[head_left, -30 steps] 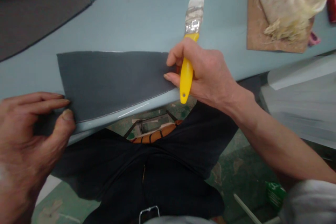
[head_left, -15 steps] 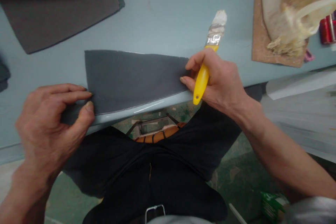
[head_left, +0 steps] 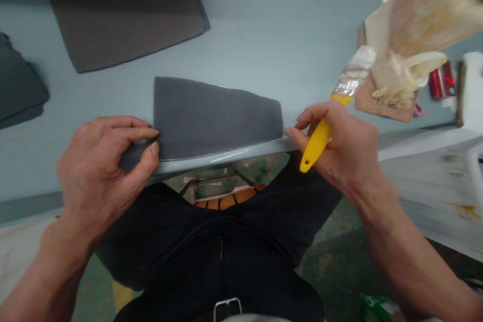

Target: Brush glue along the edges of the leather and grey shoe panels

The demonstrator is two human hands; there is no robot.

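A dark grey sheet piece [head_left: 215, 118] lies flat at the near edge of a pale blue table [head_left: 264, 45]. My left hand [head_left: 101, 171] pinches the sheet's left end between thumb and fingers. My right hand [head_left: 339, 148] is closed round the yellow handle of a paintbrush [head_left: 332, 118], whose whitish bristles point up and to the right. Two fingertips of that hand reach toward the sheet's right lower corner, at the table edge.
A second grey-brown sheet piece [head_left: 124, 25] lies farther back on the left, more dark pieces [head_left: 18, 88] at the far left. A glue-smeared container on a brown board [head_left: 400, 70] stands at the right, red items [head_left: 441, 80] behind it. My dark trousers and a green floor show below.
The view has swung, so everything sits further right and lower in frame. My right hand with the brush has slid off the sheet's right end to just past its corner.
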